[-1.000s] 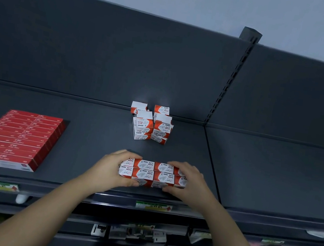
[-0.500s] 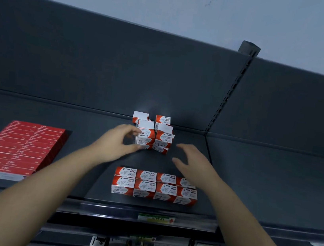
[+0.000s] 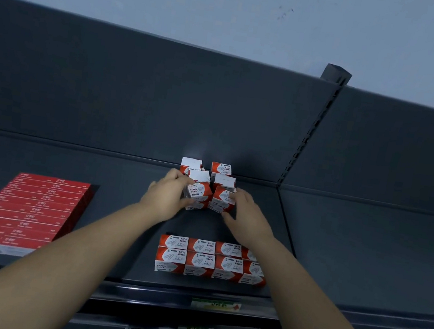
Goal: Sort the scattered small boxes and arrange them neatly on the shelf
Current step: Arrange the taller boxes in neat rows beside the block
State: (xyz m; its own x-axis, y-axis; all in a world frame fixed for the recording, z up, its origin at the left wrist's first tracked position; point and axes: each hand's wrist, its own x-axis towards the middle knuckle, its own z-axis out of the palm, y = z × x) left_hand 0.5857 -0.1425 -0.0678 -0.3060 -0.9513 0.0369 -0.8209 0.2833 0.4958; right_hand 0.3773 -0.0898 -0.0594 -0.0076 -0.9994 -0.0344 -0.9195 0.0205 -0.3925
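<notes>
Fingers [image 3: 178, 180] of the left hand [image 3: 166, 199] curl round the left side of a loose cluster of paper clip boxes [image 3: 200, 192], thumb low at its front. The right hand [image 3: 248, 217] cups the other side, fingertips [image 3: 236, 195] on the box faces and thumb tucked under the near corner. Both hands clasp the pile between them.

All of it rests on the dark grey shelf [image 3: 124, 179]. Far to the left lies a flat block of long red boxes [image 3: 33, 211], squared up and well apart from the hands. Near the front lip, under the right forearm, a tidy double row of paper clip boxes [image 3: 197, 257] stands edge to edge. The clasped cluster is at the back, against the rear panel, its boxes stacked unevenly and turned at differing angles.

The step in hand looks like gathering this last untidy pile. Next, it probably needs drawing forward, with both sides pressed evenly so no top box slips, then squaring behind or upon the finished row.
</notes>
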